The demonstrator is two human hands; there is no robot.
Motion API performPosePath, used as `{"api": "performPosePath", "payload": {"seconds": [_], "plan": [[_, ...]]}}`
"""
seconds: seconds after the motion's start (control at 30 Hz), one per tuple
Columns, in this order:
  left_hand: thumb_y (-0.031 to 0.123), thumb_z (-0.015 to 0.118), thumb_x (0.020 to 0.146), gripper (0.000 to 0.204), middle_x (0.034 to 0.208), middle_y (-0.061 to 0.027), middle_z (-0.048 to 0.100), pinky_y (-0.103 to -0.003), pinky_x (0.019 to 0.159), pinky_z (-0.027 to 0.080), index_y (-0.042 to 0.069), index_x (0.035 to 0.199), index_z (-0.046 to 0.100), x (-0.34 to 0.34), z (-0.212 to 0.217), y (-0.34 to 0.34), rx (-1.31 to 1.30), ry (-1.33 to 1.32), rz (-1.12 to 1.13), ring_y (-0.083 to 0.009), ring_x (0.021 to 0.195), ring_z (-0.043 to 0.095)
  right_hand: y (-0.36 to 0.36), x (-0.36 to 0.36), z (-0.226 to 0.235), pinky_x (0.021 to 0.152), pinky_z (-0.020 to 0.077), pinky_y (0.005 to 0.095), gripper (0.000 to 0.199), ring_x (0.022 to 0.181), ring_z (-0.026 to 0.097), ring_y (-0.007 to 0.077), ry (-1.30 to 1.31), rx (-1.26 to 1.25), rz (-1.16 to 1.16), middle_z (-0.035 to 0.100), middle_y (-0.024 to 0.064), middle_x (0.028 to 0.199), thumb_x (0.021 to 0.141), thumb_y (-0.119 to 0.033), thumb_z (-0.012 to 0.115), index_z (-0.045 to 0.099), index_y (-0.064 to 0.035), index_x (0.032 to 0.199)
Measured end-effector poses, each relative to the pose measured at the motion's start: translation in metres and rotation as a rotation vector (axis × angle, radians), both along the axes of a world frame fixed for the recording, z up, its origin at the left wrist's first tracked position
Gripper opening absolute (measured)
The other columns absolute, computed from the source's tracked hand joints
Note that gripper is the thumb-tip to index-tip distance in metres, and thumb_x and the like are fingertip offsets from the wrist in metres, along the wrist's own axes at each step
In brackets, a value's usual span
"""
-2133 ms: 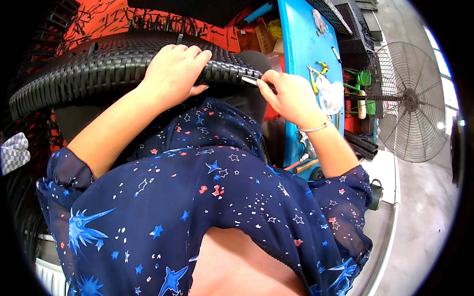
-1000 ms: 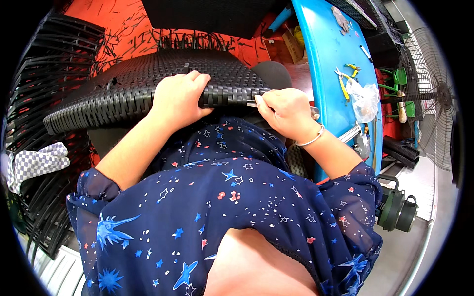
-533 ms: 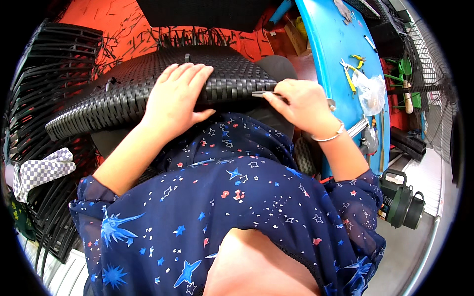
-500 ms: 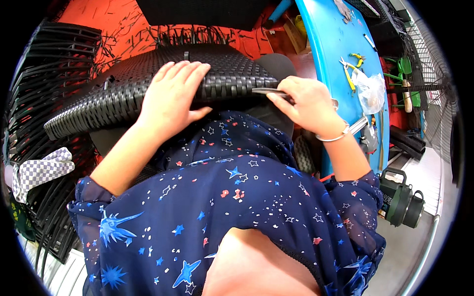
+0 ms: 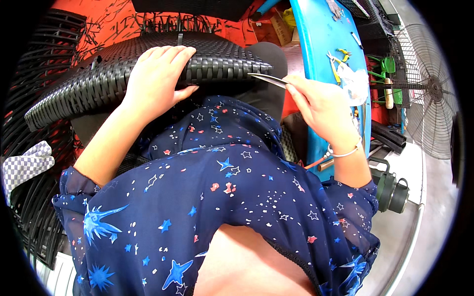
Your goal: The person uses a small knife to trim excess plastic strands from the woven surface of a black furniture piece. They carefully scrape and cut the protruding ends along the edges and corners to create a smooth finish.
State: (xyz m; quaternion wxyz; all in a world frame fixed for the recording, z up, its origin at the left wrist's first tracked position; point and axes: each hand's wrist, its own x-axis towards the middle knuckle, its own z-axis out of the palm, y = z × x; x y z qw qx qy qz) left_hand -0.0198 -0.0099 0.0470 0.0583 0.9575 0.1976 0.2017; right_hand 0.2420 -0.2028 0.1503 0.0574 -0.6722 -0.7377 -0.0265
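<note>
Across my lap lies a black woven panel (image 5: 217, 69) of flat plastic strips, its thick curved edge turned toward me. My left hand (image 5: 155, 79) grips that edge left of the middle, fingers flat over the top and thumb below. In my right hand (image 5: 323, 106) is a slim, pointed metal tool (image 5: 267, 79); its handle is hidden in my fingers, so its exact kind cannot be made out. The tip points left, by the panel's right end. A short strip end (image 5: 180, 38) sticks up from the weave beyond my left hand.
To the right stands a blue table (image 5: 316, 49) with yellow-handled pliers (image 5: 334, 66) and a clear plastic bag (image 5: 354, 85). A fan (image 5: 432, 89) and a dark green flask (image 5: 390, 190) are farther right. Black slatted frames (image 5: 44, 64) crowd the left. Strip scraps litter the red floor (image 5: 108, 29).
My right hand has turned and drawn slightly right, baring more of the tool. The whole view has shifted a little; my left hand keeps its grip on the panel.
</note>
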Motion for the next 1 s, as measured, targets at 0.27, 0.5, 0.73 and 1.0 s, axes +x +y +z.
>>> {"api": "performPosePath", "payload": {"seconds": [0.27,0.5,0.73,1.0], "plan": [[0.031,0.082,0.075,0.064,0.123,-0.0087,0.065,-0.043,0.104,0.045,0.007,0.13,0.057,0.004,-0.004,-0.002,-0.014,-0.038,0.006,-0.0294,0.116,0.06,0.024,-0.017,-0.001,0.061,0.0532,0.0414,0.013,0.069,0.067,0.032,-0.125,-0.114,-0.02,0.065,0.0111,0.075,0.097,-0.02,0.061,0.065,-0.0091,0.09],[0.031,0.082,0.075,0.063,0.123,-0.0088,0.064,-0.043,0.104,0.044,0.007,0.128,0.059,0.009,-0.004,-0.006,-0.062,-0.028,0.017,-0.0292,0.115,0.061,0.037,-0.016,-0.026,0.062,0.0533,0.0442,0.019,0.067,0.067,0.0342,0.058,-0.139,-0.069,0.066,0.0136,0.071,0.096,-0.024,0.061,0.065,-0.0075,0.087],[0.033,0.083,0.073,0.059,0.113,-0.0085,0.065,-0.042,0.099,0.046,0.007,0.121,0.06,0.011,0.0,-0.009,-0.088,0.021,0.049,-0.0289,0.109,0.062,0.046,-0.028,-0.038,0.06,0.0531,0.045,0.028,0.063,0.067,0.0351,0.03,-0.139,-0.087,0.065,0.0165,0.068,0.097,-0.025,0.058,0.064,-0.0038,0.081],[0.031,0.087,0.065,0.052,0.093,-0.0089,0.059,-0.041,0.079,0.054,0.008,0.101,0.057,0.022,0.002,-0.001,-0.098,0.104,0.086,-0.0297,0.09,0.066,0.061,-0.042,-0.073,0.051,0.045,0.0428,0.043,0.054,0.06,0.033,0.286,0.223,-0.187,0.06,0.014,0.058,0.097,-0.032,0.062,0.065,-0.0079,0.062]]}}
